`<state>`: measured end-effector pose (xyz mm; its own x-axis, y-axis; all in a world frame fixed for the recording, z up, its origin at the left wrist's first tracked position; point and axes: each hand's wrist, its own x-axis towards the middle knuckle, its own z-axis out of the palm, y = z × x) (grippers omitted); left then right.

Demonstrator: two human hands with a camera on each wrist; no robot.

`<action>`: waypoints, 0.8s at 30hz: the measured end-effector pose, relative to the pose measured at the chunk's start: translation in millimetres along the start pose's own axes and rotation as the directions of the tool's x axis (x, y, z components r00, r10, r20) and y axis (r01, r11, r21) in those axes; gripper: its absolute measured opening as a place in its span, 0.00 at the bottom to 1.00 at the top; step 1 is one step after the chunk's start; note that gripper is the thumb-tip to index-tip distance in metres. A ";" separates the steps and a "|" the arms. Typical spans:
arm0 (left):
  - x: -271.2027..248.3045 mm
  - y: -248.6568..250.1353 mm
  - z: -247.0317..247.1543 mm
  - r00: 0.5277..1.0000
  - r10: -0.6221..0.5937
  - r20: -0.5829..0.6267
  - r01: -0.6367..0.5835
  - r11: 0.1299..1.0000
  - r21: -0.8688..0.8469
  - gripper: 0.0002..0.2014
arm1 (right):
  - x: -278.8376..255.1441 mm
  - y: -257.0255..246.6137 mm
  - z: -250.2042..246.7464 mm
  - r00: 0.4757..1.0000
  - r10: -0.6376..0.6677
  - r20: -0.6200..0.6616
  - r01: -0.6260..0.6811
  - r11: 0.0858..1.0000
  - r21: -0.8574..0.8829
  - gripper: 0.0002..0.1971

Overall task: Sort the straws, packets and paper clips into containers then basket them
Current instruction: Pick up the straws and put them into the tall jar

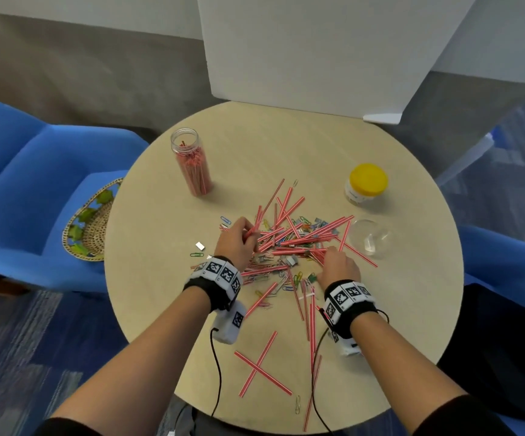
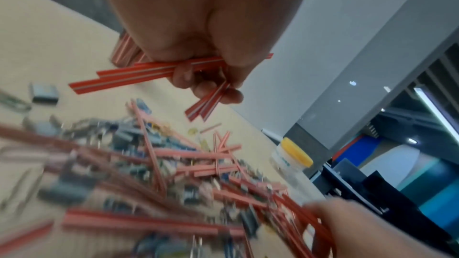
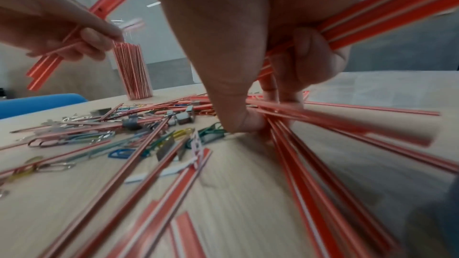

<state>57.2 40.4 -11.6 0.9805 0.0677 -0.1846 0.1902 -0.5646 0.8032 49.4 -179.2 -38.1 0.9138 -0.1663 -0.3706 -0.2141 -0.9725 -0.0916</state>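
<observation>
A heap of red-and-white straws (image 1: 299,237), coloured paper clips (image 1: 295,280) and small grey packets (image 1: 200,246) lies mid-table. My left hand (image 1: 237,243) grips a few straws (image 2: 139,77) just above the heap's left side. My right hand (image 1: 338,267) holds a bundle of straws (image 3: 387,13) in its curled fingers, with its thumb tip (image 3: 244,123) pressed down among more straws on the table. A tall clear jar (image 1: 192,162) at the back left stands upright, partly filled with straws.
A yellow-lidded jar (image 1: 366,184) and a clear bowl (image 1: 369,237) sit at the table's right. A woven basket (image 1: 88,221) rests on a blue chair to the left. Loose straws (image 1: 262,371) lie near the front edge of the round table (image 1: 317,146).
</observation>
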 end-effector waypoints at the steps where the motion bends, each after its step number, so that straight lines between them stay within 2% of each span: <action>1: 4.8 1.3 -8.3 0.999 0.018 -0.026 -0.020 0.999 -0.040 0.08 | 0.8 -0.7 1.5 1.000 -0.009 -0.011 0.009 1.000 -0.001 0.09; 6: 36.3 17.6 -60.4 0.982 0.088 -0.166 -0.125 0.965 -0.230 0.04 | 6.5 -0.3 -6.1 1.000 0.008 0.023 -0.006 0.999 -0.054 0.01; 9: 62.2 37.2 -106.4 0.963 0.127 -0.237 -0.205 0.917 -0.342 0.07 | 11.8 1.4 -9.1 0.996 0.061 0.057 -0.058 0.997 -0.055 0.06; 14: 106.0 71.3 -183.3 0.937 -0.009 -0.349 -0.227 0.744 -0.628 0.12 | 18.7 5.3 -14.9 0.986 0.105 0.127 -0.099 0.994 -0.052 0.13; 17: 129.8 82.6 -209.8 0.945 -0.021 -0.327 -0.244 0.621 -0.745 0.15 | 23.0 5.9 -21.9 0.980 0.097 0.174 -0.086 0.994 -0.071 0.13; 19: 141.8 84.2 -217.0 0.955 -0.020 -0.295 -0.230 0.576 -0.785 0.17 | 23.9 6.1 -26.7 0.971 0.064 0.230 -0.043 0.995 -0.095 0.11; 24: 158.5 71.8 -211.7 0.982 -0.052 -0.179 -0.111 0.609 -0.785 0.19 | 19.5 4.1 -28.5 0.958 -0.007 0.287 0.049 0.989 -0.141 0.07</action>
<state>236.8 184.8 136.7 0.9623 0.2431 -0.1217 0.0463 0.2946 0.9545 76.2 -191.1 -19.4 0.7779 -0.1059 -0.6193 -0.1181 -0.9928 0.0214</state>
